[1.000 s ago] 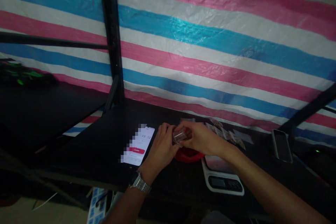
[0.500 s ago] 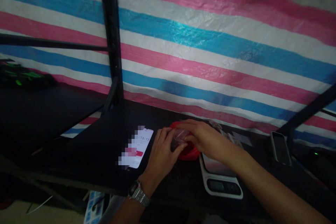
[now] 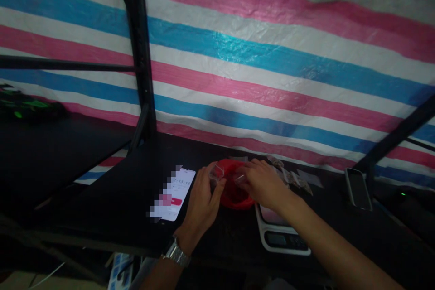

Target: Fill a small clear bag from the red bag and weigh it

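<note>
My left hand pinches a small clear plastic bag at the left edge of a red plastic bag lying on the black table. My right hand reaches into the red bag from the right, fingertips pinching something small and pale; I cannot tell what it is. A metal watch sits on my left wrist. Both hands are close together over the red bag.
A lit phone lies left of my hands. A white kitchen scale sits under my right forearm. Several small clear packets lie behind it. A dark phone rests at the right. A striped tarp hangs behind black frame posts.
The hands held one clear packet together; now they have parted, the left keeping a clear bag while the right dips into the red bag, which shows more between them.
</note>
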Action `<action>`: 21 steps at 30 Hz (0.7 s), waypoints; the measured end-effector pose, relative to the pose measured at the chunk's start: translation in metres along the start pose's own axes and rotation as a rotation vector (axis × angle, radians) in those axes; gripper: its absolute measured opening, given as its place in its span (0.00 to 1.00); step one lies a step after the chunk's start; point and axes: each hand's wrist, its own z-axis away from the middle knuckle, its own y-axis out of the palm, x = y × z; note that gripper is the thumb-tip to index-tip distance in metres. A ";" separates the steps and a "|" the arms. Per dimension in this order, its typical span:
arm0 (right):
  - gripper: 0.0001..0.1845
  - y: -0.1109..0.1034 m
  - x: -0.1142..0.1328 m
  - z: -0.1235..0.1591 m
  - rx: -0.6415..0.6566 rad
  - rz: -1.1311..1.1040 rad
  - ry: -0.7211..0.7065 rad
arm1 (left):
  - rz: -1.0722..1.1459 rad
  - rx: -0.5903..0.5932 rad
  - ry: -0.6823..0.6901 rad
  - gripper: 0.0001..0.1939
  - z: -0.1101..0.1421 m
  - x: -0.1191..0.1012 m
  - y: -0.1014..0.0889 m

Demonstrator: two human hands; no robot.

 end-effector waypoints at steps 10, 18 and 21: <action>0.19 -0.012 0.000 0.052 -0.309 -0.827 0.052 | 0.185 0.100 0.149 0.27 0.016 -0.026 0.018; 0.16 0.017 -0.008 0.086 -0.239 -1.377 0.245 | 0.424 0.395 0.096 0.27 0.039 -0.061 0.036; 0.18 0.014 -0.018 0.093 -0.296 -1.465 0.368 | 0.412 0.347 0.023 0.24 0.037 -0.064 0.046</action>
